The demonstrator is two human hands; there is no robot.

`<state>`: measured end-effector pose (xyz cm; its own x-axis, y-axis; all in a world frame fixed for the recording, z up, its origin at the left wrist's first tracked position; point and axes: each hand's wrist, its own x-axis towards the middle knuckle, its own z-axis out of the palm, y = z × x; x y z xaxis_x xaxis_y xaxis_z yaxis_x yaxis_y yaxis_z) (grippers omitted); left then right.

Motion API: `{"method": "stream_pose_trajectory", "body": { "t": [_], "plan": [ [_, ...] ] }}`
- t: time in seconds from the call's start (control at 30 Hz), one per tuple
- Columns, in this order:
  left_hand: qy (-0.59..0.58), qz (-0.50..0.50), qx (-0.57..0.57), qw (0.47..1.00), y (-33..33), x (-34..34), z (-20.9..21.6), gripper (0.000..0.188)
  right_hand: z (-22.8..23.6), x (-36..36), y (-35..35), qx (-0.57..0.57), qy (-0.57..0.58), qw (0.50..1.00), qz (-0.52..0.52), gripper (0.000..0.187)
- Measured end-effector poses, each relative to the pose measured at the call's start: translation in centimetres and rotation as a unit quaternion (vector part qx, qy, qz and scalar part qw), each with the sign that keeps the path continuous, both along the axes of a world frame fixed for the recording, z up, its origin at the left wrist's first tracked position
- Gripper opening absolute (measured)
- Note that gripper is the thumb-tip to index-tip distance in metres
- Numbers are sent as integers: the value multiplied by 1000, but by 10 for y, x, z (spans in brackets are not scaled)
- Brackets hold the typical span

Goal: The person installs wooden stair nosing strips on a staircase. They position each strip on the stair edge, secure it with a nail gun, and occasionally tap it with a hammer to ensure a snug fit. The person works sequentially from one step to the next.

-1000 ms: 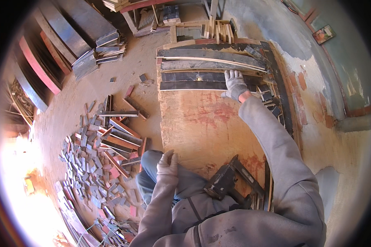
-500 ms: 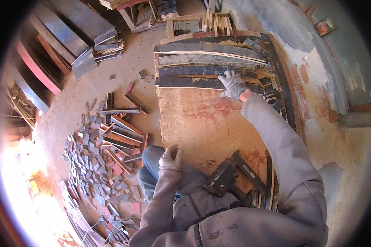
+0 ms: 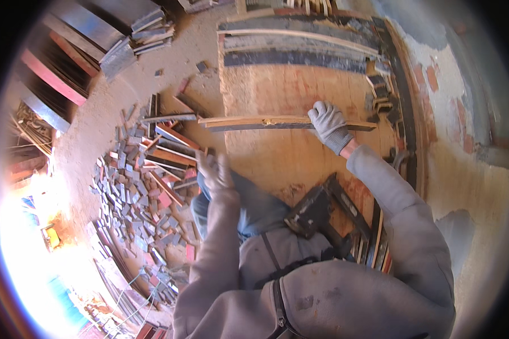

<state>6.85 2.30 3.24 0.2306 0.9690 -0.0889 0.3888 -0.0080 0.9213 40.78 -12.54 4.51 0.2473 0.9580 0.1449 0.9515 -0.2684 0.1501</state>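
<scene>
My gloved right hand (image 3: 328,121) grips a long, narrow plywood strip (image 3: 249,123) near its right end. The strip is tipped on edge, with a pale rough edge up and a dark face below. Its left end reaches past the left side of the wooden board (image 3: 266,85). Over my left knee, my gloved left hand (image 3: 214,172) is raised with fingers apart, somewhat blurred, holding nothing. On the board near my lap lies a black nail gun (image 3: 314,212). Several dark plywood strips (image 3: 294,58) lie across the board's far part.
Small offcut blocks (image 3: 133,192) and longer scrap pieces (image 3: 172,147) are heaped on the floor to the left. Short pieces (image 3: 382,90) line the board's right side, beside a worn wall (image 3: 430,85). Large panels (image 3: 85,28) lean at the far left.
My right hand has drawn the nearest strip off the far group toward me and tipped it on edge. My left hand has moved up and leftward, its fingers opening. The view has tilted downward.
</scene>
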Motion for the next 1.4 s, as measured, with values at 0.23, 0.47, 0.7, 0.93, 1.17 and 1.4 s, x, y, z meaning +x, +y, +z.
{"method": "stream_pose_trajectory", "body": {
  "t": [0.23, 0.47, 0.7, 0.93, 1.17, 1.4],
  "plan": [
    [67, 58, -63, 994, 42, 15, -45, 59, -6, -31, -68, 7, 132, 991, 3, 68],
    [37, 102, -83, 991, 42, 16, -58, 55, 19, 26, -170, -8, 263, 945, -196, 76],
    [17, 132, -100, 986, 37, 32, -36, 55, 7, 56, -154, 9, 419, 836, -353, 56],
    [-97, 143, -76, 982, 37, 34, -45, 56, 9, 77, -125, 87, 435, 781, -440, 49],
    [-85, 159, -120, 976, 45, 32, -67, 62, 31, 75, -133, 264, 770, 443, -377, 24],
    [22, 178, -17, 984, 46, 27, -72, 54, 27, 67, -214, 399, 685, 460, -400, 25]
  ]
}}
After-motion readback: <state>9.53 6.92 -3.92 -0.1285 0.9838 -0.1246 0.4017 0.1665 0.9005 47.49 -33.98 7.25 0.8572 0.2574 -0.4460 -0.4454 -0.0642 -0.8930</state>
